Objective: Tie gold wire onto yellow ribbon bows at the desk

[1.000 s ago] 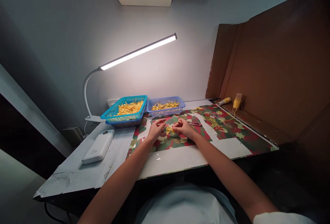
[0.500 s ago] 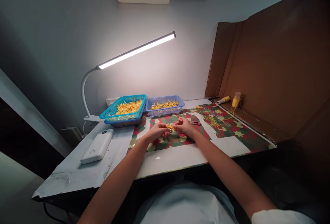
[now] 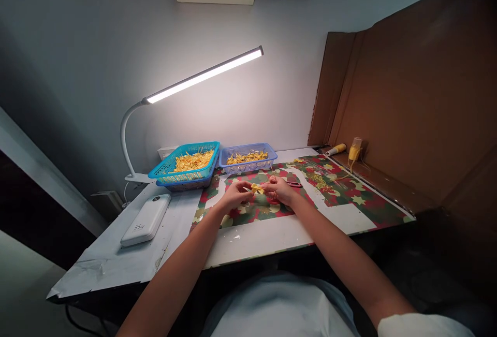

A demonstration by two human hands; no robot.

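A small yellow ribbon bow (image 3: 257, 188) hangs between my two hands above the patterned sheet. My left hand (image 3: 235, 195) is closed, its thumb and fingertips pinching the bow's left side. My right hand (image 3: 280, 191) pinches the right side, near the bow's middle; any thread there is too fine to make out. Just beyond my right hand, a pair of pinkish-red thread snips (image 3: 294, 184) lies on the sheet, partly hidden by that hand.
Behind my hands stand a teal basket (image 3: 163, 171) of yellow ribbon pieces and a purple basket (image 3: 267, 155) of small yellow pieces. A white power bank (image 3: 145, 220) and lamp (image 3: 205, 75) are left. Yellow thread spools (image 3: 354, 149) stand right, by a cardboard wall (image 3: 411, 99).
The yellow ribbon has turned and spread between my fingers, so its bow shape shows more. My left fingers have shifted slightly; the view has moved a little.
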